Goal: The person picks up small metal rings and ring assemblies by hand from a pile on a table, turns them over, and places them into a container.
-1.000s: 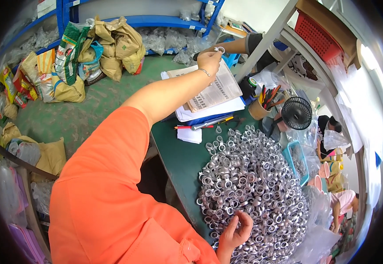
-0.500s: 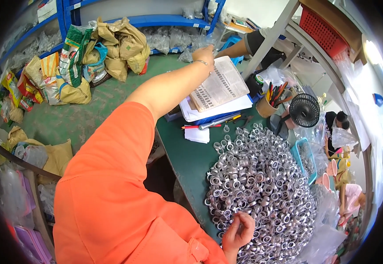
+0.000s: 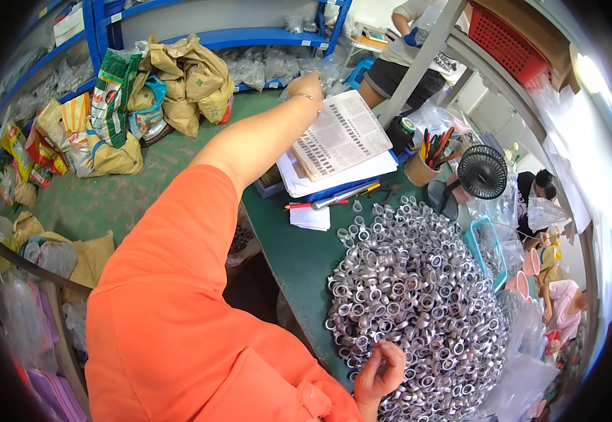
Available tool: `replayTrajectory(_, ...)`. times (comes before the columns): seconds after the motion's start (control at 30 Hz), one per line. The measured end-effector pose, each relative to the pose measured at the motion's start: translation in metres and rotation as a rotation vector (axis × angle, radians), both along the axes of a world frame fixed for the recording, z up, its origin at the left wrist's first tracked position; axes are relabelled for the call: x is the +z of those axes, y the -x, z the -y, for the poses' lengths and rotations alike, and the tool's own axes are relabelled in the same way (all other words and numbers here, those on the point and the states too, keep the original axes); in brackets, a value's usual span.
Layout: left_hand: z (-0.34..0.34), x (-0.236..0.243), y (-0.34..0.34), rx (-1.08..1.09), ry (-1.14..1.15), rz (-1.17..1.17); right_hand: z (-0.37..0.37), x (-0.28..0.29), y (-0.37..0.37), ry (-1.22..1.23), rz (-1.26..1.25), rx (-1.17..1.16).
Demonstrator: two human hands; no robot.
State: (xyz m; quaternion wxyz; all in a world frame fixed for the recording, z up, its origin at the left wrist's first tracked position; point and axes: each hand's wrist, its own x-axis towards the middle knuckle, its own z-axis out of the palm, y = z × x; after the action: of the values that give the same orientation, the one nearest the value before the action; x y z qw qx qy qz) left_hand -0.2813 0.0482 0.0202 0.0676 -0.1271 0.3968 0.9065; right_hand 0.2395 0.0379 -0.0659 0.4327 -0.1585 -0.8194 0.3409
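Observation:
My left arm, in an orange sleeve, stretches far out over the table. My left hand [image 3: 306,86], a thin bracelet at its wrist, is curled closed beside the upper edge of an open printed booklet [image 3: 344,133]. Clear plastic [image 3: 331,69] shows just beyond its fingers; whether they grip it is unclear. Low in the view, my right hand [image 3: 382,371] is closed, thumb and fingers pinched together over the near edge of a large heap of small grey metal rings [image 3: 418,281]. What its fingertips hold, if anything, is hidden.
Pens in a cup [image 3: 422,171], a black fan [image 3: 482,172] and a blue basket [image 3: 485,253] border the heap on the green table [image 3: 278,232]. A co-worker [image 3: 418,56] stands beyond a grey post. Sacks [image 3: 193,77] lie on the floor at the left.
My left hand has shifted slightly left. The co-worker, bent low before, now stands upright with a gloved hand at a clear bag. My right hand stays in place.

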Motion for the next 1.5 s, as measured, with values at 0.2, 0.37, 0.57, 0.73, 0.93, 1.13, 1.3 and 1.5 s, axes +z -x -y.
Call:
replayTrajectory(0.2,0.003,0.010,-0.005,0.070,0.269,0.081,0.002,0.002,0.001,0.008,-0.047,-0.021)
replayTrajectory(0.37,0.013,0.014,-0.007,0.123,0.290,0.222,0.002,0.007,-0.002,-0.051,-0.059,-0.054)
replayTrajectory(0.57,0.005,0.000,0.019,0.148,0.376,0.209,0.003,0.007,-0.003,-0.060,-0.065,-0.076)
replayTrajectory(0.73,0.003,0.012,0.012,0.043,0.375,0.271,0.003,0.006,-0.005,-0.061,-0.077,-0.077)
replayTrajectory(0.93,0.011,0.024,-0.003,0.040,0.347,0.201,0.003,0.008,-0.006,-0.090,-0.037,-0.080)
replayTrajectory(1.13,0.008,0.029,-0.006,0.057,0.347,0.158,0.001,0.012,-0.012,-0.081,-0.030,-0.086)
replayTrajectory(1.3,0.010,0.031,0.005,0.060,0.290,0.083,0.002,0.015,-0.012,-0.144,-0.033,-0.105)
replayTrajectory(1.5,0.011,0.029,0.016,0.063,0.186,0.098,0.004,0.016,-0.010,-0.105,-0.036,-0.097)
